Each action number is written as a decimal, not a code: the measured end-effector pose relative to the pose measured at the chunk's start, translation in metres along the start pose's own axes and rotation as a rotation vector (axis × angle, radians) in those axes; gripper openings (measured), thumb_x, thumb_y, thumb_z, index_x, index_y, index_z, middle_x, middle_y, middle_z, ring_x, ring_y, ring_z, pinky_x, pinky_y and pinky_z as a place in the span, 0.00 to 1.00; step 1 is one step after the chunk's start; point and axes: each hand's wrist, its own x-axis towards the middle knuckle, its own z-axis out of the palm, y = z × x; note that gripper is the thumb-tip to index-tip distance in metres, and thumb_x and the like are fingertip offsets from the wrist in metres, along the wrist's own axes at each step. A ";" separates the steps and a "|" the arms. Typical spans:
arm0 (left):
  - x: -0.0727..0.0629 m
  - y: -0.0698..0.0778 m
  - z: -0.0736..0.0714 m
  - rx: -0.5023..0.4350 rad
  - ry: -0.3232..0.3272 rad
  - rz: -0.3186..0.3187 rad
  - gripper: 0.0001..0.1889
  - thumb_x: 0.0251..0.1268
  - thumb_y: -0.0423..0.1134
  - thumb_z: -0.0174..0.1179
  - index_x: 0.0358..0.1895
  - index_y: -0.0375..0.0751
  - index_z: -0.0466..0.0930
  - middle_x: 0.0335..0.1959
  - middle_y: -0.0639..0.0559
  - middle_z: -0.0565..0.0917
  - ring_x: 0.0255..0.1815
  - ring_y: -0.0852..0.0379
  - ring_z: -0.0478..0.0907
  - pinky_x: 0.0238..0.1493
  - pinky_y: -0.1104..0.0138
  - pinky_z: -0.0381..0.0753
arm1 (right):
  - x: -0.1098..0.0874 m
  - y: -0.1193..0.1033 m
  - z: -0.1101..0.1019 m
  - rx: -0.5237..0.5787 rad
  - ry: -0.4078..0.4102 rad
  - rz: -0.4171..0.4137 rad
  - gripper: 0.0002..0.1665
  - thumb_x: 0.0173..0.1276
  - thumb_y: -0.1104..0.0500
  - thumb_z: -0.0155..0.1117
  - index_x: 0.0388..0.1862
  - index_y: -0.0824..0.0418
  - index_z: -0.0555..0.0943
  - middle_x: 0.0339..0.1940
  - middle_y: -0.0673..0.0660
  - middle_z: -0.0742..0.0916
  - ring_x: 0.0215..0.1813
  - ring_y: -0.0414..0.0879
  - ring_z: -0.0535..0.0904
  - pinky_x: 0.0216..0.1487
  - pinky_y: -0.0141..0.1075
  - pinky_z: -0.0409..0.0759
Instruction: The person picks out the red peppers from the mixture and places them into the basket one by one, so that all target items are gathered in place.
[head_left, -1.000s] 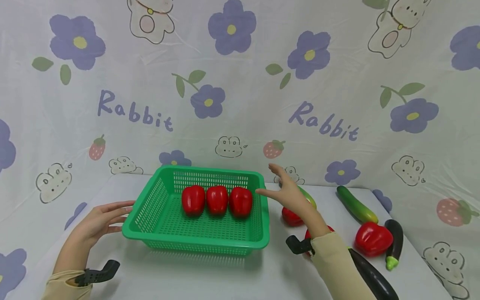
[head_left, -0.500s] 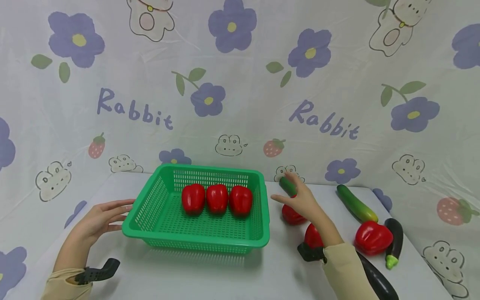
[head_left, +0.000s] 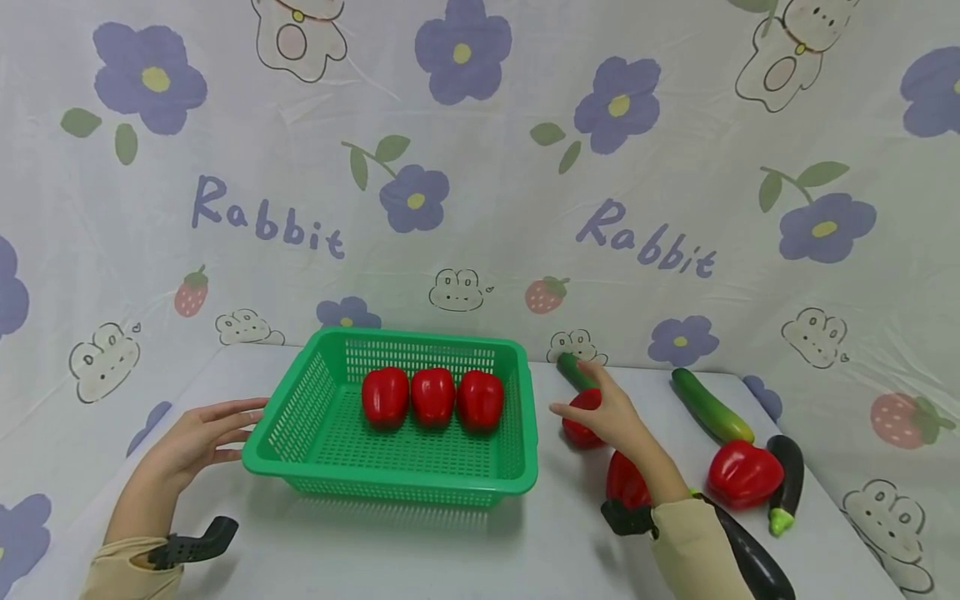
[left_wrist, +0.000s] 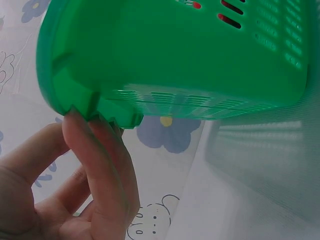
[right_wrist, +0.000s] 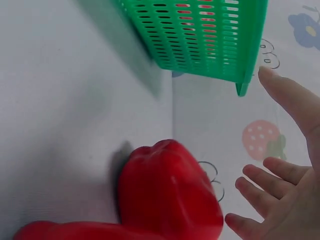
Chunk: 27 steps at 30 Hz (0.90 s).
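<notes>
In the head view, a green plastic basket point(head_left: 390, 487) holds three red bell peppers point(head_left: 432, 398) in a row. My left hand point(head_left: 189, 442) is at its left side. Its extended fingertips touch the underside of the rim point(left_wrist: 45, 90), as the left wrist view shows. My right hand point(head_left: 609, 412) hovers right of the basket, thumb and fingers spread, holding nothing. Just beneath it lies a red bell pepper point(head_left: 579, 429), seen close up as a glossy pepper point(right_wrist: 167, 192) in the right wrist view. Another pepper point(head_left: 626, 482) is partly hidden by my right forearm.
Behind the right hand lies a cucumber point(head_left: 573, 372). Farther right are a second cucumber point(head_left: 708, 407), a red bell pepper point(head_left: 744, 475) and a small eggplant point(head_left: 786, 479). A long eggplant point(head_left: 750, 554) is partly covered by the right sleeve. A printed rabbit cloth point(head_left: 480, 208) hangs behind.
My right hand has moved from the basket's right rim to the right and down, over the loose bell pepper. The left hand and the basket have stayed in place.
</notes>
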 end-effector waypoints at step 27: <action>0.000 0.000 0.001 0.003 -0.001 0.007 0.24 0.70 0.52 0.58 0.65 0.48 0.75 0.41 0.78 0.81 0.44 0.69 0.82 0.46 0.65 0.82 | -0.007 0.022 -0.007 -0.093 0.020 0.149 0.54 0.61 0.48 0.71 0.75 0.72 0.53 0.68 0.73 0.70 0.67 0.68 0.68 0.59 0.58 0.77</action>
